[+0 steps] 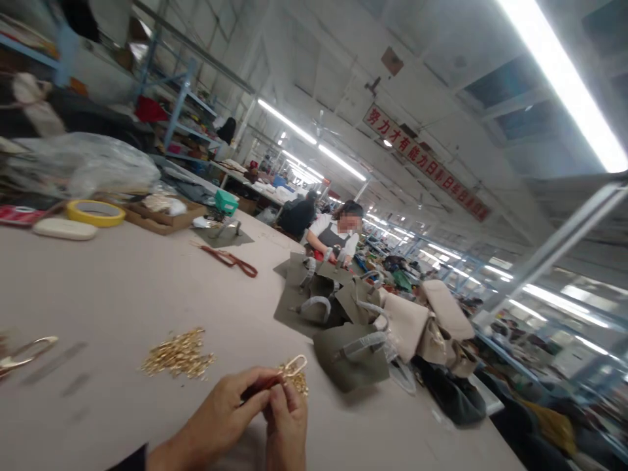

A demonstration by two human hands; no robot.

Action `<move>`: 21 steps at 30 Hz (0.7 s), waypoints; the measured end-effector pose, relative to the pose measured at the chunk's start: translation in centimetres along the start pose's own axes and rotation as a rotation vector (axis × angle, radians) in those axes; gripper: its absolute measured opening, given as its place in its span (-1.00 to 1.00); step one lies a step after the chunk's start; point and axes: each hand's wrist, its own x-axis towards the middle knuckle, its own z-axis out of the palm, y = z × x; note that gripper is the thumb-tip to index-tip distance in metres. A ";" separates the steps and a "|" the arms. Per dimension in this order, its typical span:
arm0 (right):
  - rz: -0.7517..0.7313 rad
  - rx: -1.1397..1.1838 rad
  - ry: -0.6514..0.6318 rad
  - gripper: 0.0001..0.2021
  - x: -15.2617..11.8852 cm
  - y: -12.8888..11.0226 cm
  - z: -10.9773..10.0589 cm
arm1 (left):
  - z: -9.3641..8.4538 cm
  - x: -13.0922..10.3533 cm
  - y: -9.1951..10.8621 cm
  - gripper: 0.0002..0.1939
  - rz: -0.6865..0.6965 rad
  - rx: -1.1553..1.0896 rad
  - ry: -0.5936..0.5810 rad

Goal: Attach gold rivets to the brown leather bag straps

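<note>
My left hand (223, 409) comes in from the lower left, its thumb and fingers pinching a narrow reddish-brown leather strap (262, 384). Beside it my right hand (288, 418) is closed on the same strap, the fingertips of both hands nearly meeting. A gold oval buckle (297, 365) sticks out past the fingers at the strap's end; how the two join is hidden. Just behind my fingers lies a small heap of gold metal pieces (303, 384). A larger pile of small gold fittings (179, 355) is spread on the table to the left.
On the table (147, 288) are a gold clasp (29, 353) at the left edge, yellow tape (95, 212), a cardboard tray (164, 216) and a brown strap loop (230, 260). Olive bag panels with wrapped handles (350, 353) and beige bags (407, 320) are on the right. A co-worker (336, 232) is beyond.
</note>
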 end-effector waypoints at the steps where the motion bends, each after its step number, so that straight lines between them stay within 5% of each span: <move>1: 0.029 -0.061 0.038 -0.73 -0.3 -0.2 -0.5 | 0.2 -0.1 0.6 -0.81 0.025 -0.006 -0.029; 4: 0.051 -0.215 0.203 -0.58 -1.1 -1.5 -2.4 | 0.5 0.1 1.6 -0.62 0.019 0.099 -0.086; 9: -0.106 -0.497 0.304 -0.61 -5.0 -6.8 -4.5 | -0.9 -0.2 2.3 -0.66 0.009 0.258 0.052; 16: -0.323 -0.618 0.586 -0.77 -15.7 -15.3 -9.1 | -1.3 0.6 1.5 -0.51 0.022 0.381 0.141; 21: -0.300 -0.661 0.920 -0.67 -25.0 -16.8 -14.2 | -0.7 0.1 1.6 -0.46 0.044 0.557 0.149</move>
